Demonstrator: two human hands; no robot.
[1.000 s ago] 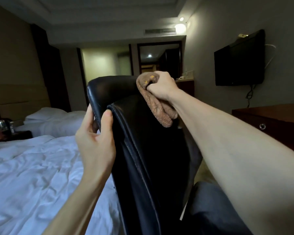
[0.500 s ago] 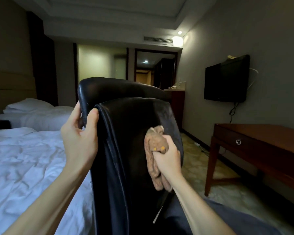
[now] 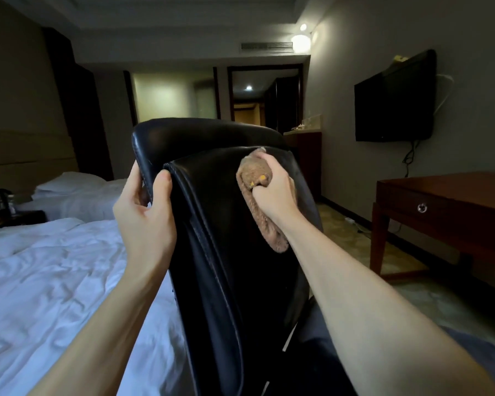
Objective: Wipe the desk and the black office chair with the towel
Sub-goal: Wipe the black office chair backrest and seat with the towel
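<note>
Up near the top of the black office chair (image 3: 226, 267) backrest, the brown towel (image 3: 253, 174) sits bunched in my right hand (image 3: 273, 192). Fingers are curled tight round it, pressing it to the leather, and the loose end hangs down under the wrist. My left hand (image 3: 146, 221) grips the backrest's left edge, thumb on the near face, fingers wrapped behind. Off to the right, well apart, is the wooden desk (image 3: 455, 195), with a TV (image 3: 395, 98) on the wall. White bed (image 3: 55, 275) on the left.

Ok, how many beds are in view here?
2. The near bed lies at lower left beside the chair; the far bed sits behind it. More may be hidden.
</note>
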